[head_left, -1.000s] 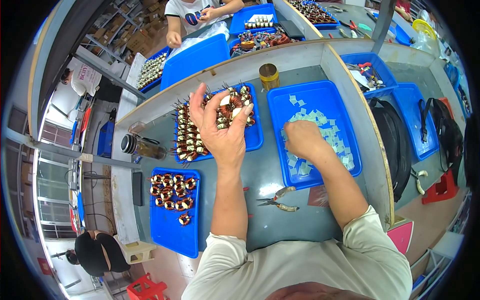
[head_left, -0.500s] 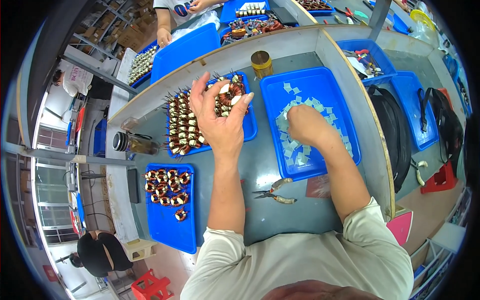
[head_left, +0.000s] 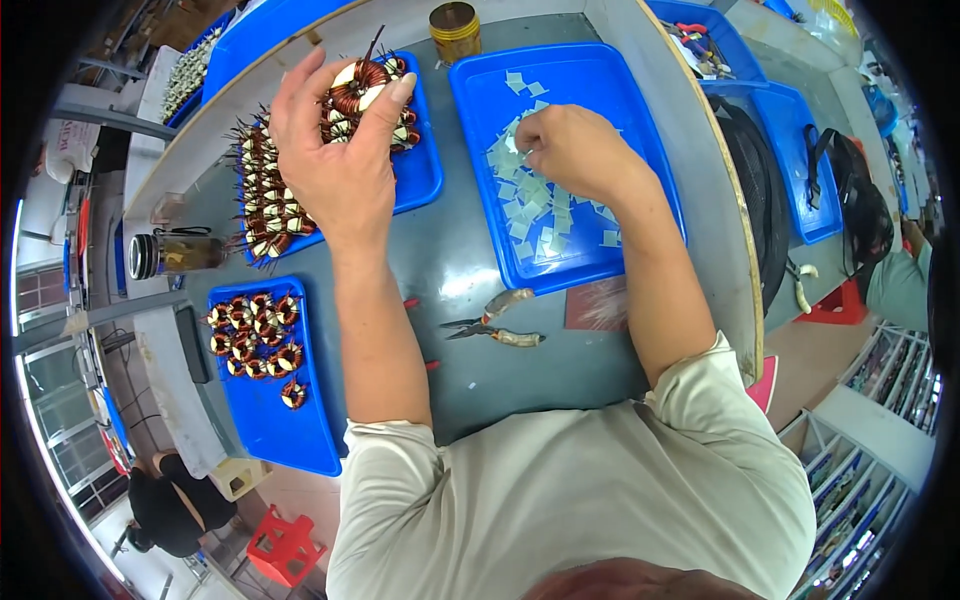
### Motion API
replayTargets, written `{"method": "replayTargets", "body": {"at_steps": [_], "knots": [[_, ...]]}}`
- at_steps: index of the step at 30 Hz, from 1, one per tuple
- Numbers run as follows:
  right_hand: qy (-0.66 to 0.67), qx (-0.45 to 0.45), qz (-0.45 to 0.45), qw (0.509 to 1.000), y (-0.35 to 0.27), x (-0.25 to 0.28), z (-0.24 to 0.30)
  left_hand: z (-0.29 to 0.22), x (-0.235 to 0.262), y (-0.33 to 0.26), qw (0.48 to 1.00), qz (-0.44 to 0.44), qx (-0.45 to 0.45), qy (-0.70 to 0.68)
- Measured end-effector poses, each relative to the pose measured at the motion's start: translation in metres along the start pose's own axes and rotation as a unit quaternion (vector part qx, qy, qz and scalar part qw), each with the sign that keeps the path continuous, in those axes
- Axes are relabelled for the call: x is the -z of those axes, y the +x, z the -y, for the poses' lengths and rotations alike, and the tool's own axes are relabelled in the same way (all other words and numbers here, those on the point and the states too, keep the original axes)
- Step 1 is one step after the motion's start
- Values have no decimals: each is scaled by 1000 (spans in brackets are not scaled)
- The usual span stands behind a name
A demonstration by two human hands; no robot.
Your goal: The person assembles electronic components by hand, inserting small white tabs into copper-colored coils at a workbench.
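Raised over the far-left blue tray (head_left: 424, 180), my left hand (head_left: 338, 190) pinches a copper-wound toroidal coil (head_left: 360, 88) with white pieces on it, one wire lead pointing up. Rows of similar coils (head_left: 265, 195) fill that tray, partly hidden by my hand. My right hand (head_left: 580, 150) is over another blue tray (head_left: 580, 75), which holds many small pale square sheets (head_left: 525, 205). Its thumb and fingers are pressed together, with a pale sheet (head_left: 513, 140) at the fingertips.
A smaller blue tray (head_left: 285, 435) at left holds several coils. Pliers (head_left: 515, 339) lie on the grey bench before me. A yellow jar (head_left: 455, 35) stands at the back and a drink bottle (head_left: 180, 253) at left. A wooden partition (head_left: 735, 210) edges the right side.
The view has shifted, so the bench things sit further left and higher. My right hand's fingers now show at the tray's left part, a pale sheet at their tips. The left hand still holds the coil.
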State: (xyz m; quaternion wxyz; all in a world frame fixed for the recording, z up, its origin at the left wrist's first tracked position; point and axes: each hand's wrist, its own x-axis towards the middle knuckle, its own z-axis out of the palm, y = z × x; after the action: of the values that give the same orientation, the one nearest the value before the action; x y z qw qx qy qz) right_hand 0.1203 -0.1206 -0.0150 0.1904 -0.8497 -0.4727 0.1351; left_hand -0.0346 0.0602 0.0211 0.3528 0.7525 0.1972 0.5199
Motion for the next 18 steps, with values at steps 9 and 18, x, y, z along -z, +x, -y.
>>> {"method": "replayTargets", "body": {"at_steps": [9,18], "knots": [[-54,23,6,998,0,-10,19,-1,0,2,999,-3,-37,33],[-25,19,36,999,5,-10,17,-3,2,5,998,-13,-50,22]]}}
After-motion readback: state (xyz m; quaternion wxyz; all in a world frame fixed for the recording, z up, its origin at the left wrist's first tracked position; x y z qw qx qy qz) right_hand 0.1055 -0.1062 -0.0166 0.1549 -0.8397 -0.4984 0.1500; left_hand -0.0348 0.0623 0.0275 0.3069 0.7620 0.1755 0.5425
